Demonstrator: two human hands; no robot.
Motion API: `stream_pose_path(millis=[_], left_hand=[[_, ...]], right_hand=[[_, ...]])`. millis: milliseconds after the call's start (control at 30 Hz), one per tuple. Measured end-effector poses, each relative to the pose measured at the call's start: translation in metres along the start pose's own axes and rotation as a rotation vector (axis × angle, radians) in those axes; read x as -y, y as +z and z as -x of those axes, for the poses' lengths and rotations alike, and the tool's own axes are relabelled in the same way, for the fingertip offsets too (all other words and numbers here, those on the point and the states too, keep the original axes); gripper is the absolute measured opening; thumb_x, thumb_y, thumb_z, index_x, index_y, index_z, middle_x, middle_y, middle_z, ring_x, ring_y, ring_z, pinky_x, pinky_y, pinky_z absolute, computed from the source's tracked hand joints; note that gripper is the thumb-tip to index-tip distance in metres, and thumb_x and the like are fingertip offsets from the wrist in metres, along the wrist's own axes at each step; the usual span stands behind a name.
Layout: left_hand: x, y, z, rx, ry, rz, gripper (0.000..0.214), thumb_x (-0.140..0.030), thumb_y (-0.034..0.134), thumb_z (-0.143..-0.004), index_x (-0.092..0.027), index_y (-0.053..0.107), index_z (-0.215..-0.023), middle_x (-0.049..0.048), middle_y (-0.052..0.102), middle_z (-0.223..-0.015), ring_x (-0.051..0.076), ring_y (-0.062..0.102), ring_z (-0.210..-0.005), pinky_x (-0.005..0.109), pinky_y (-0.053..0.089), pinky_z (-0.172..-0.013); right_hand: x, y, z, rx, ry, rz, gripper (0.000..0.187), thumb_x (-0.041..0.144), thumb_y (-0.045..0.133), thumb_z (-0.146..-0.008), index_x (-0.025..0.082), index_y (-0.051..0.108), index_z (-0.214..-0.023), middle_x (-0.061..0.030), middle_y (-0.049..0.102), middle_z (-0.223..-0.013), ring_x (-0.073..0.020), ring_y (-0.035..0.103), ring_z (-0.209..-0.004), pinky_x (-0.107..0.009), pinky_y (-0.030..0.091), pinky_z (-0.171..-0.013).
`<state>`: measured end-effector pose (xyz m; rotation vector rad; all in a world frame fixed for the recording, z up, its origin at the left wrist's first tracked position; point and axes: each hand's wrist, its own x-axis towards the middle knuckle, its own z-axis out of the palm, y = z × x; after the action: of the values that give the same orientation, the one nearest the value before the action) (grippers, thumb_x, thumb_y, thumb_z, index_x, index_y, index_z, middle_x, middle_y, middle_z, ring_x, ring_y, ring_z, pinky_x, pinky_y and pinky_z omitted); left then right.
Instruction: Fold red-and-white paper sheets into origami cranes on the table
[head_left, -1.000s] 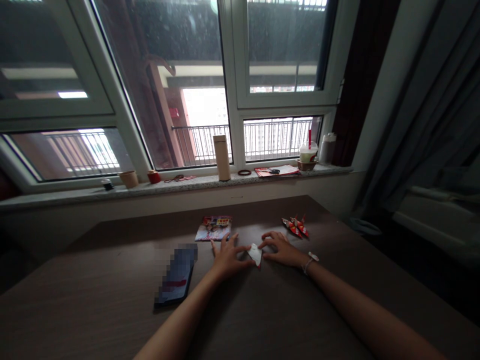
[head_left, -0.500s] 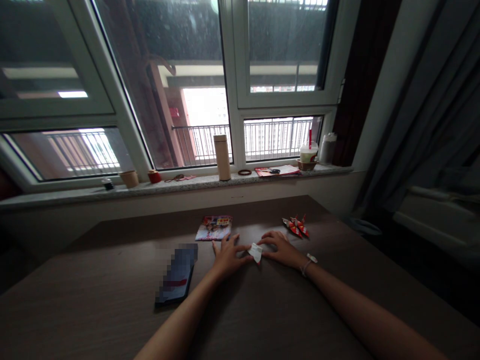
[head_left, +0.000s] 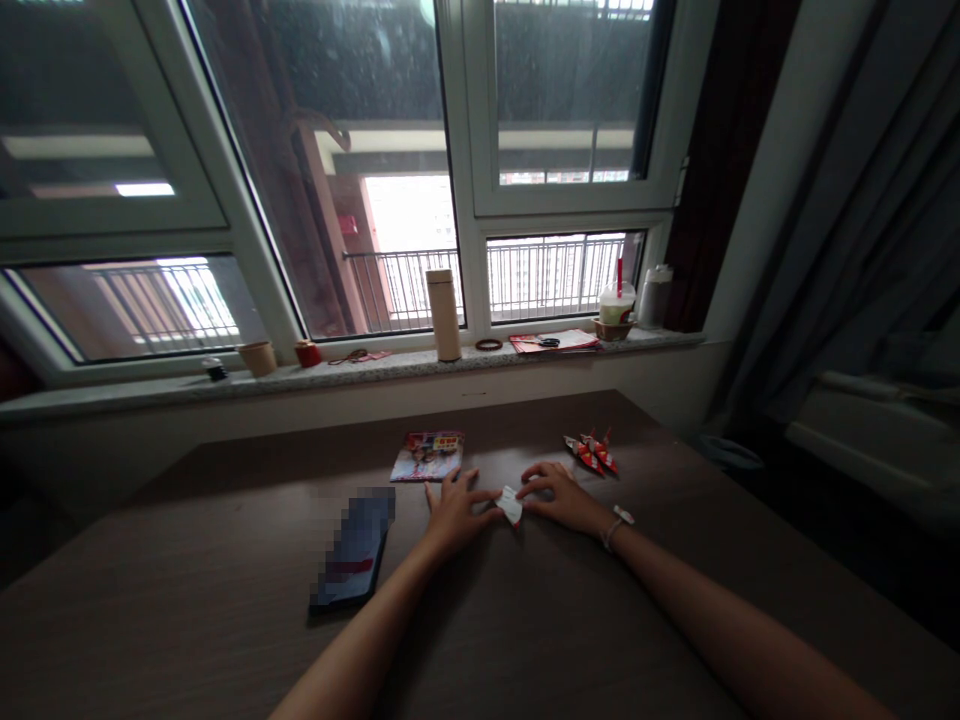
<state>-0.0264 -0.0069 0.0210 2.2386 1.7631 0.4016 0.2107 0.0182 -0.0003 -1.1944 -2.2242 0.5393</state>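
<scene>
A small folded piece of paper [head_left: 510, 506], mostly white with a bit of red at its lower tip, lies on the brown table between my hands. My left hand [head_left: 458, 510] pinches its left edge between thumb and forefinger, the other fingers spread over the table. From the right, my right hand [head_left: 561, 497] grips the opposite edge with thumb and fingertips. Red-and-white folded paper cranes [head_left: 592, 453] stand beyond my right hand. Just past my left hand lies a colourful printed packet [head_left: 428, 456].
A dark phone [head_left: 354, 552], partly pixelated, rests left of my left forearm. On the windowsill behind the table [head_left: 225, 530] stand a beige flask [head_left: 444, 316], a drink cup with a red straw [head_left: 616, 304], a grey bottle [head_left: 655, 297], and scissors [head_left: 550, 342] on papers.
The folded paper has shifted very slightly, and my right fingertips have moved a little along its edge. Everything else looks the same.
</scene>
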Motion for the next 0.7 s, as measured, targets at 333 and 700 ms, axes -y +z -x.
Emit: stream_pose_path(millis=[333, 700], left_hand=[[0.002, 0.005, -0.001, -0.047, -0.004, 0.012, 0.030, -0.056, 0.056, -0.087, -0.046, 0.071, -0.111, 0.0015, 0.045, -0.150, 0.036, 0.021, -0.146, 0.075, -0.002, -0.109], [0.001, 0.008, -0.002, -0.089, 0.020, -0.003, 0.027, -0.053, 0.058, -0.087, -0.045, 0.072, -0.109, 0.0019, 0.048, -0.145, 0.035, 0.024, -0.143, 0.074, -0.004, -0.109]], right_hand=[[-0.010, 0.007, -0.003, -0.051, -0.016, -0.005, 0.017, 0.041, 0.064, -0.088, 0.031, 0.076, -0.095, -0.0029, 0.063, -0.118, -0.0241, 0.049, -0.119, -0.043, 0.029, -0.109], [-0.002, 0.003, 0.000, -0.030, -0.009, 0.017, 0.020, 0.026, 0.062, -0.084, 0.031, 0.075, -0.098, -0.0019, 0.062, -0.119, -0.0238, 0.048, -0.121, -0.045, 0.027, -0.111]])
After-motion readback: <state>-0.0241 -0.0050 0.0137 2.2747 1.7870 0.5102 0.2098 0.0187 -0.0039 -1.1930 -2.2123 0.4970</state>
